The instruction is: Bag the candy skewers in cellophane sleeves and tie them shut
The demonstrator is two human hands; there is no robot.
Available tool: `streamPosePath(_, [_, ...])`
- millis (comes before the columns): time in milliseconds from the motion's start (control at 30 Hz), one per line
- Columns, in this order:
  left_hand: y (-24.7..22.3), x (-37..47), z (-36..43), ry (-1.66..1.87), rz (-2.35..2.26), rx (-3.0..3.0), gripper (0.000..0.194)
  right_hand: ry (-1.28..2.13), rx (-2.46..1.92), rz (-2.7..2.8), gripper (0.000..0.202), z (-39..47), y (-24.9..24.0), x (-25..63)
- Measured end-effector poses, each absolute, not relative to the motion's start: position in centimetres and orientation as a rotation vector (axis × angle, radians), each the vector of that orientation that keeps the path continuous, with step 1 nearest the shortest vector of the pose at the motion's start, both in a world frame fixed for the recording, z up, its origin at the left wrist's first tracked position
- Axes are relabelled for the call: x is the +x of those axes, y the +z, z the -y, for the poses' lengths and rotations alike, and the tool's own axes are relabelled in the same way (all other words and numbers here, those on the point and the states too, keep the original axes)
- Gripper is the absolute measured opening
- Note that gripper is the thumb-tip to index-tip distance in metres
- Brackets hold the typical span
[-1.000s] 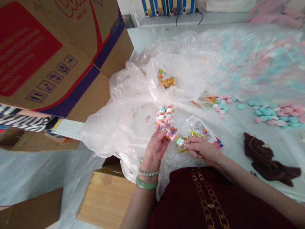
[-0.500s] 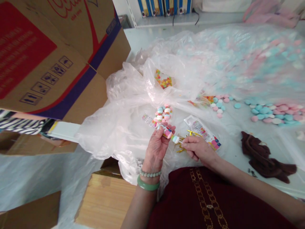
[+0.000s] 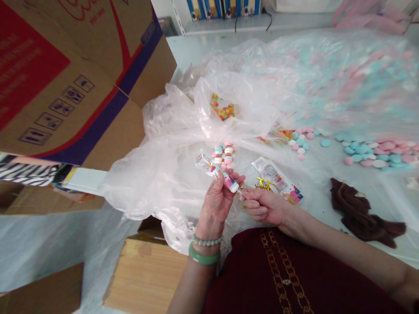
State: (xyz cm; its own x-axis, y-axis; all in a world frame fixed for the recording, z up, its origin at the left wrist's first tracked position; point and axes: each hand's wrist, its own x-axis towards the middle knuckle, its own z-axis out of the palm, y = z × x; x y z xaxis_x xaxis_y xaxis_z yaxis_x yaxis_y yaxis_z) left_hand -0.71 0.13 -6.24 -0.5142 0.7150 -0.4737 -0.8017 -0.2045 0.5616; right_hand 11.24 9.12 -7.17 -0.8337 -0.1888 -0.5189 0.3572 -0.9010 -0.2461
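My left hand [image 3: 214,203], palm up, is closed on a small printed clear plastic bag [image 3: 203,162]. Pastel candies on a skewer [image 3: 234,186] show at the bag's near end, and they appear to be inside it. My right hand [image 3: 264,206] pinches the thin white stick at the skewer's lower end. Just beyond my left fingers lie other pastel candy skewers [image 3: 225,153]. Gold twist ties [image 3: 266,184] lie behind my right hand, partly hidden by it. Beside them is a stack of flat printed bags [image 3: 279,179].
Clear plastic sheeting [image 3: 144,170] covers much of the table. Loose pastel candies [image 3: 363,150] spread from a large clear bag [image 3: 314,69]. A brown cloth [image 3: 353,209] lies right. A big carton [image 3: 98,52] stands left, and a bag of small colourful candies [image 3: 223,108] lies behind.
My right hand has moved left, toward my left hand. The candies that stuck out between the hands have slid into the printed bag, whose far end now extends further out.
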Motion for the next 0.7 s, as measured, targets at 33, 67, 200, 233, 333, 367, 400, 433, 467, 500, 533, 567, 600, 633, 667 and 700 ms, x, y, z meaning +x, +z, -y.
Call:
streamPosePath(33, [-6.3,-0.6,-0.1,1.895,-0.965,-0.143,0.025,-2.728,0.755,-0.554,0.018,-8.9,-6.9,11.0])
streamPosePath(67, [-6.3,-0.5,-0.2,1.907,-0.962,-0.152,0.023,-2.738,0.799,-0.656,0.019,-8.7,-6.7,10.8])
streamPosePath(200, [-6.9,-0.1,-0.4,1.880,-0.917,-0.175,0.016,-2.605,0.994,-1.398,0.015,-8.2,-6.2,10.6])
streamPosePath(233, [-7.1,-0.1,-0.5,1.871,-0.909,-0.185,0.015,-2.496,1.029,-1.631,0.017,-8.2,-6.1,10.7])
streamPosePath(333, [-7.1,-0.2,-0.7,1.901,-0.924,-0.225,0.013,-2.008,1.087,-2.340,0.017,-8.5,-6.4,11.3])
streamPosePath(367, [-7.0,-0.3,-0.8,1.915,-0.938,-0.236,0.013,-1.835,1.093,-2.538,0.016,-8.7,-6.5,11.6])
streamPosePath(400, [-7.0,-0.4,-0.8,1.928,-0.950,-0.240,0.014,-1.684,1.098,-2.694,0.015,-8.8,-6.6,11.8])
streamPosePath(433, [-6.9,-0.4,-0.8,1.941,-0.959,-0.233,0.014,-1.569,1.098,-2.797,0.016,-8.9,-6.7,11.9])
streamPosePath(467, [-6.8,-0.4,-0.9,1.954,-0.962,-0.213,0.015,-1.504,1.096,-2.847,0.017,-8.9,-6.7,11.9])
streamPosePath(500, [-6.7,-0.2,-0.9,1.963,-0.963,-0.184,0.016,-1.490,1.088,-2.857,0.019,-8.8,-6.6,11.8])
streamPosePath(533, [-6.6,0.0,-1.0,1.968,-0.964,-0.151,0.018,-1.522,1.075,-2.839,0.020,-8.7,-6.5,11.6])
streamPosePath(567, [-6.6,0.3,-1.1,1.969,-0.968,-0.118,0.020,-1.594,1.065,-2.797,0.020,-8.6,-6.4,11.4])
streamPosePath(600, [-6.5,0.6,-1.2,1.959,-0.975,-0.088,0.022,-1.690,1.067,-2.737,0.019,-8.5,-6.2,11.1])
streamPosePath(633, [-6.5,0.9,-1.3,1.942,-0.986,-0.064,0.025,-1.790,1.080,-2.670,0.019,-8.4,-6.0,10.8])
streamPosePath(667, [-6.4,1.2,-1.3,1.915,-0.995,-0.048,0.027,-1.869,1.103,-2.618,0.018,-8.3,-6.0,10.7])
streamPosePath(700, [-6.4,1.4,-1.3,1.876,-1.002,-0.040,0.029,-1.906,1.128,-2.604,0.018,-8.3,-6.0,10.6])
